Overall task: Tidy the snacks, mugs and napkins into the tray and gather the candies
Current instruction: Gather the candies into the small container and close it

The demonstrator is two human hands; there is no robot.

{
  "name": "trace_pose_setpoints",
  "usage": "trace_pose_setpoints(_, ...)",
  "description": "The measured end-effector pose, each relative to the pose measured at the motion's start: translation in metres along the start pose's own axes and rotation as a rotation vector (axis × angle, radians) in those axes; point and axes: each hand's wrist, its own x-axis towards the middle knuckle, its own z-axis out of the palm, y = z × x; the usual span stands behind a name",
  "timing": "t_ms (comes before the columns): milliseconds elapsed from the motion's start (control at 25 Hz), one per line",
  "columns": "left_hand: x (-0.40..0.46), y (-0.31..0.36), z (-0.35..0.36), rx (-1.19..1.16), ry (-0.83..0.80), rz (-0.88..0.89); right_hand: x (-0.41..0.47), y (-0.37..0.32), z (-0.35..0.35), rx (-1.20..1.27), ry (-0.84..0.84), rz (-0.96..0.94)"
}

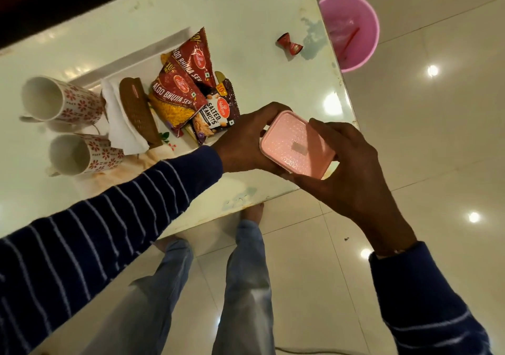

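Head view shows the left hand (243,141) and right hand (352,168) clamping a lidded pink box (296,144) from opposite sides above the tabletop (246,13) edge, presumably for candies, while one red candy (290,44) lies apart from the loaded tray (131,59).

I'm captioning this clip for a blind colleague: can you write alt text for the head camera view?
Both hands, left hand and right hand, grip a closed pink square plastic box above a white table's corner. Left of it a white tray holds red snack packets, white napkins and two floral mugs lying sideways; one red wrapped candy lies apart.
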Motion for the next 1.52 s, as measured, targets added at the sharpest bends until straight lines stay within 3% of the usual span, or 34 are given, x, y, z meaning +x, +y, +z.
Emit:
trace_pose_setpoints(200,-0.058,0.001,-0.014,-0.139,0.116,-0.025,-0.003,-0.028,0.000,0.165,-0.209,-0.035)
trace_pose_setpoints(320,-0.090,-0.002,-0.025,-0.111,0.158,0.011,-0.004,-0.044,0.002,0.558,-0.235,0.080)
trace_pose_setpoints(440,-0.116,-0.008,-0.033,-0.118,0.203,0.043,0.001,-0.053,0.010,0.736,-0.252,0.117)
trace_pose_setpoints(600,-0.143,-0.017,-0.040,-0.148,0.279,0.027,0.010,-0.036,0.032,1.111,-0.213,0.495)
trace_pose_setpoints(760,-0.175,-0.034,-0.045,-0.143,0.389,-0.033,0.012,-0.001,0.058,1.284,0.026,0.837)
trace_pose_setpoints(920,-0.210,-0.055,-0.044,-0.176,0.464,-0.117,0.012,0.015,0.090,1.153,0.135,1.003)
trace_pose_setpoints(1080,-0.235,-0.074,-0.048,-0.171,0.548,-0.226,0.018,0.013,0.112,0.863,0.154,0.960)
trace_pose_setpoints(1200,-0.252,-0.089,-0.058,-0.177,0.588,-0.256,0.017,0.011,0.127,0.650,0.294,0.918)
trace_pose_setpoints(1320,-0.268,-0.097,-0.070,-0.179,0.624,-0.252,0.004,0.014,0.137,0.333,0.398,0.823)
trace_pose_setpoints(1400,-0.279,-0.101,-0.080,-0.181,0.655,-0.239,-0.011,0.002,0.145,0.126,0.442,0.649)
trace_pose_setpoints(1520,-0.299,-0.114,-0.088,-0.178,0.719,-0.223,-0.034,-0.044,0.177,0.005,0.247,0.280)
